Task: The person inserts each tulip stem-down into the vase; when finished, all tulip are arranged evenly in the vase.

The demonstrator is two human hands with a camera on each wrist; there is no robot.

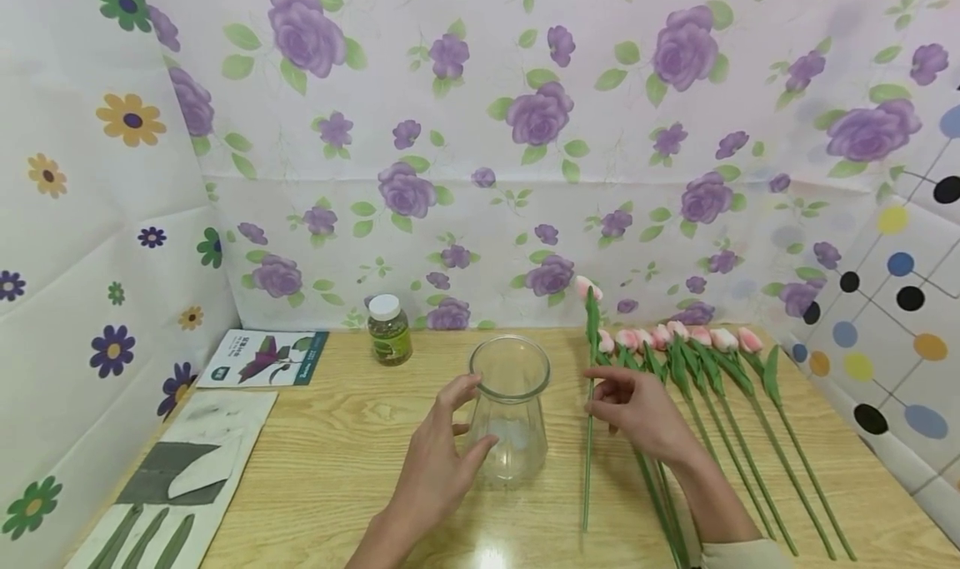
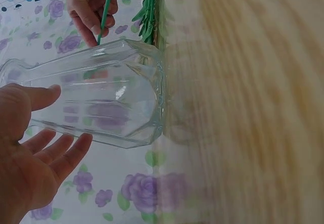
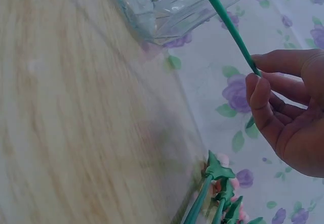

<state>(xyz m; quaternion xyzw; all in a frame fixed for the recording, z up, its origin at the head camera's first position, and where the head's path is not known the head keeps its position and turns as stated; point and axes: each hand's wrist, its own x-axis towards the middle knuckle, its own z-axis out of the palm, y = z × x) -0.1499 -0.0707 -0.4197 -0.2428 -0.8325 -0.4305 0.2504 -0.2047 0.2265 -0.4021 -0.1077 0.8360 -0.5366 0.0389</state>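
Note:
An empty clear glass vase point(image 1: 508, 419) stands upright on the wooden table. My left hand point(image 1: 442, 456) is at its left side, fingers loosely bent near the rim and the thumb in front of the glass. In the left wrist view the left hand point(image 2: 35, 143) has its thumb and fingers spread beside the vase point(image 2: 106, 97). Between thumb and fingers, my right hand point(image 1: 637, 406) pinches the green stem of a pink artificial tulip point(image 1: 591, 302), bloom up, right of the vase. The right wrist view shows the fingertips of the right hand point(image 3: 288, 102) on the stem point(image 3: 228, 24).
Several pink tulips point(image 1: 726, 361) lie side by side on the table point(image 1: 337, 469) at the right. A small jar with a white lid point(image 1: 389, 331) stands at the back left. A printed booklet point(image 1: 262, 358) and a patterned sheet point(image 1: 180, 469) lie along the left edge.

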